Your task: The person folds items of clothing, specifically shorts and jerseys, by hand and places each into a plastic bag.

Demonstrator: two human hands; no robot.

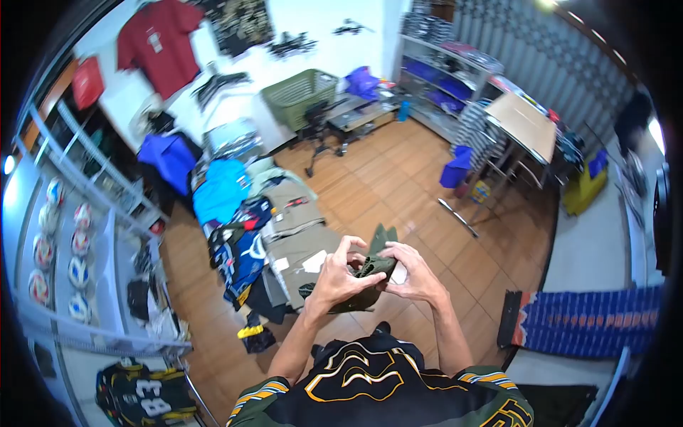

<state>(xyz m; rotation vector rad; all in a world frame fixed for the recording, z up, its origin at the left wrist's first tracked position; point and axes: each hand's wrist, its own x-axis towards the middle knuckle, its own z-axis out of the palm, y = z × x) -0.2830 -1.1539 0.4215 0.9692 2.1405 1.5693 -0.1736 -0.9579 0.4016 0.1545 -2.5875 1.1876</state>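
In front of my chest, both hands grip a dark olive-green folded garment [375,266]; its exact kind cannot be made out. My left hand [343,276] curls around its left side, thumb along the front and index finger arched above. On the other side, my right hand [414,276] pinches the bundle between thumb and fingers. A small white tag [400,273] shows beside the right fingers. Part of the cloth stands up in a point above the hands, and a darker part hangs beneath them. Just left of my left hand, olive-brown clothes [295,242] lie spread out with a white card [314,261] on them.
Piled clothes, including a bright blue shirt [223,188], lie to the left. Balls fill a shelf [103,285] at far left. A green basket [302,96] stands at the back, a wooden-topped table [523,122] at back right. A blue patterned cloth [590,317] lies at right.
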